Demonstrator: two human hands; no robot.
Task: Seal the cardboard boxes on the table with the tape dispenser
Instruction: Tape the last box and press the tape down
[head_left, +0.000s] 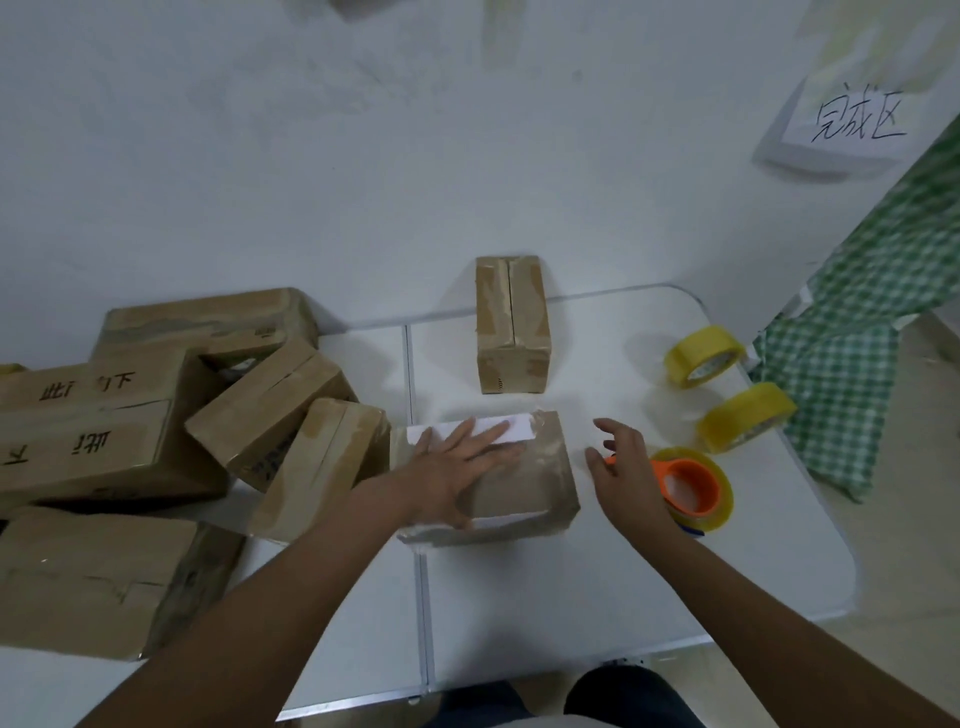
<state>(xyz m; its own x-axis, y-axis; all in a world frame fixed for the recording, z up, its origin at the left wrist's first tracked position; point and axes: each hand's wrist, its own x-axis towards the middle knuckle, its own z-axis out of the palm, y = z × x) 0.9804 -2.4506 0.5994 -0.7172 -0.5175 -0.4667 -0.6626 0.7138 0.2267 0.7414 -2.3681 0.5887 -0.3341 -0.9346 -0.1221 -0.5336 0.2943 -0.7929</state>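
A cardboard box (540, 483) with a white label and shiny tape lies in the middle of the white table (571, 587). My left hand (457, 467) rests flat on its top, fingers spread. My right hand (628, 467) hovers just right of the box with fingers apart and holds nothing. Directly beside it sits the orange tape dispenser (693, 488) loaded with a yellowish roll. A second taped box (511, 325) stands farther back near the table's far edge.
A pile of several cardboard boxes (156, 415) fills the left side. Two yellow tape rolls (706, 356) (745, 418) lie at the right edge. A green checked cloth (857, 364) hangs at the right. A paper sign (852, 119) is on the wall.
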